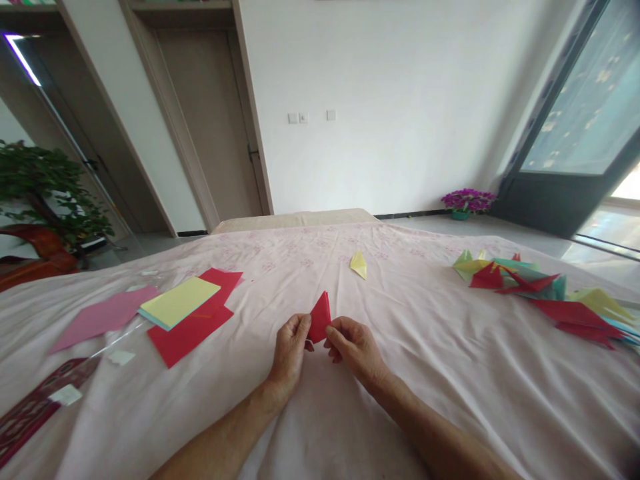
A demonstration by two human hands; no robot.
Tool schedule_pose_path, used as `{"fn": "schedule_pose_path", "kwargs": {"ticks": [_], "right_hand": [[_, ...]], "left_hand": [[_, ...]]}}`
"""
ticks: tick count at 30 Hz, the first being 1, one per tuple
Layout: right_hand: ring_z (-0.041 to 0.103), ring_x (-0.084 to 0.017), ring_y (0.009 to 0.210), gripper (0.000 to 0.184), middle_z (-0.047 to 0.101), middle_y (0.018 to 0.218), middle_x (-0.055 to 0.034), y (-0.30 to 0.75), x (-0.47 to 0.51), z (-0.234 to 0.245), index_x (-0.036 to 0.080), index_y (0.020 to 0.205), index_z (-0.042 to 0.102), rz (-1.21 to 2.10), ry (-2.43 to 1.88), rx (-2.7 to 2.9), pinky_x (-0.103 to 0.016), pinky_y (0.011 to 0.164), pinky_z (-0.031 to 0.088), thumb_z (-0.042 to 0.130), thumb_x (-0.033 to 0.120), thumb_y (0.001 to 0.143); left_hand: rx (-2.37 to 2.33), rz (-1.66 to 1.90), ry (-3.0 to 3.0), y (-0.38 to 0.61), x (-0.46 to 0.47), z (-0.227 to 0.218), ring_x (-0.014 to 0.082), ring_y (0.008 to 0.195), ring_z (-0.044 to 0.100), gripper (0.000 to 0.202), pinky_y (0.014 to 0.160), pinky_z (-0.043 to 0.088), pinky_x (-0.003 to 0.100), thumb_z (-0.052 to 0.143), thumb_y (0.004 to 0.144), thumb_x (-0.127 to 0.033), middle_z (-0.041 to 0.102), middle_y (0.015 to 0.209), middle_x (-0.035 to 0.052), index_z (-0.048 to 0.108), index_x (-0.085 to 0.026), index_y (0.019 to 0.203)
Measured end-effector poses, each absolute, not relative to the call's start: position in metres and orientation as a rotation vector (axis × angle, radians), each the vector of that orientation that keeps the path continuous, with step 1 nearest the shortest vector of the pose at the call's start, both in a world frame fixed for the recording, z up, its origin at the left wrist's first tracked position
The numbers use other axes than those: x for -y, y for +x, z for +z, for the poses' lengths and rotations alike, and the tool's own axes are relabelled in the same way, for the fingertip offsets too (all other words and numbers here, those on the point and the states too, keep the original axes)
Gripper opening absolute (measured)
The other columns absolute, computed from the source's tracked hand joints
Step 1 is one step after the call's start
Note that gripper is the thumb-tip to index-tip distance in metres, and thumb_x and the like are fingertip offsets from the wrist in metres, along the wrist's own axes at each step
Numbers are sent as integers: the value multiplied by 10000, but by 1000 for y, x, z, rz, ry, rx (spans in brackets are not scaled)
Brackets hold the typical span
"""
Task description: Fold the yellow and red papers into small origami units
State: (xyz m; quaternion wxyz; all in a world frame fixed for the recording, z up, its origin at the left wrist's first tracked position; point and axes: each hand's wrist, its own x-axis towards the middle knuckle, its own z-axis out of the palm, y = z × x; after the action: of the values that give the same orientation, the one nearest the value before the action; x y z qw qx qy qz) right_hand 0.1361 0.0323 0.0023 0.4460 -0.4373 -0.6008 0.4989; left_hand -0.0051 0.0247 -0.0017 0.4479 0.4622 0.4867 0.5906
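Note:
A small piece of folded red paper (321,319) is held up between both hands over the cloth, its pointed end upward. My left hand (292,343) pinches its left edge between thumb and fingers. At the lower right edge, my right hand (356,347) grips it with thumb and forefinger. The fingertips behind the paper are partly hidden. Beyond the hands lies a small folded yellow paper (359,265), apart from them.
A pale pink cloth (425,400) covers the surface. Yellow sheets (183,300), red sheets (193,333) and a pink sheet (103,317) lie at left, near a dark red patterned packet (40,403). Several folded paper pieces (530,283) are heaped at right.

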Motion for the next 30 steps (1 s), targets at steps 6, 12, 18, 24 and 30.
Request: {"fn": "schedule_pose_path", "kwargs": {"ticks": [6,12,18,24,30], "right_hand": [[563,-117,500,298,642,598,-19,138,-32,2,160,691,610,1174,-1074,1513,-216,481,445,568,417,837],[557,-126,523,311,636,601,-20,141,-30,8,164,690,615,1143,-1036,1564,-227,500,441,556,421,855],[578,-151,681,292,668,798,-30,144,-32,13,176,963,662,999,-963,1620,-247,607,453,597,431,838],[431,-112,527,343,486,529,27,143,-31,14,179,571,525,975,-973,1464,-227,502,350,601,393,828],[462,-122,537,294,524,572,17,145,-34,11,174,687,607,1049,-1009,1337,-230,501,378,600,434,824]], "left_hand": [[-1158,1478,1165,-7,-28,3,104,545,464,387,527,383,211,636,769,-528,559,616,-14,610,-143,735],[-1137,1522,1217,-8,-29,8,101,549,441,312,538,366,208,649,787,-444,543,583,-25,621,-139,728],[-1212,1506,1332,-10,-22,6,128,613,499,293,571,396,210,636,798,-434,606,665,1,669,-144,777],[-1184,1390,1391,-5,-17,5,113,577,485,309,547,383,203,638,797,-443,596,635,-8,690,-140,773],[-1058,1333,1193,-4,-19,-3,129,636,547,357,498,413,199,656,792,-452,639,762,23,635,-150,982]]}}
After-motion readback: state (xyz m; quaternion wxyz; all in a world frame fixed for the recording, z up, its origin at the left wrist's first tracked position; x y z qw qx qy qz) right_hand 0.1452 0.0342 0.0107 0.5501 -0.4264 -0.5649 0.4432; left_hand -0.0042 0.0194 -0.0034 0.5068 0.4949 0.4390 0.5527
